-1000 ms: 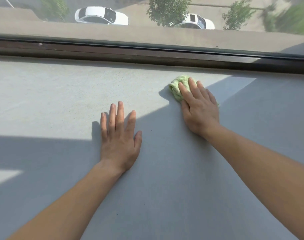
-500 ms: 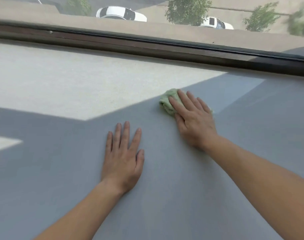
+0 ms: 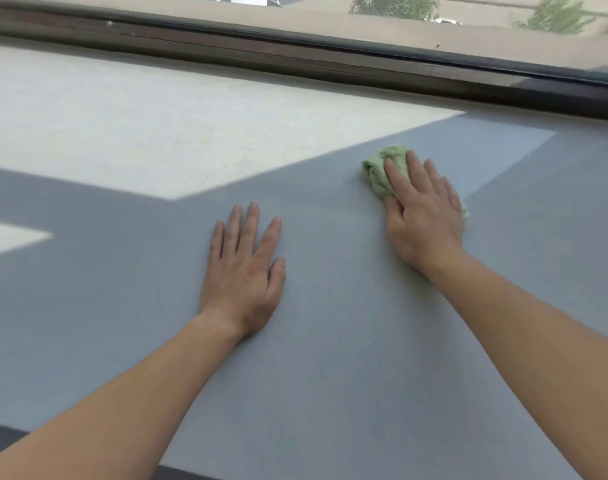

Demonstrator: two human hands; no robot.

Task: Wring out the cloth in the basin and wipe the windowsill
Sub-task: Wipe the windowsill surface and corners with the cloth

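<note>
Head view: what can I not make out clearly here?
Head view:
- cloth: mostly hidden under the right hand.
- basin: outside the frame.
- white car: cut off by the top edge.
- trees: blurred, cut off by the same edge.

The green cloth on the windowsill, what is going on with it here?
A person is wiping the windowsill. The right hand presses a bunched green cloth onto the grey surface with straight fingers, in the shaded part not far from the window frame. The left hand lies flat on the sill beside it and holds nothing. No basin is in view.
</note>
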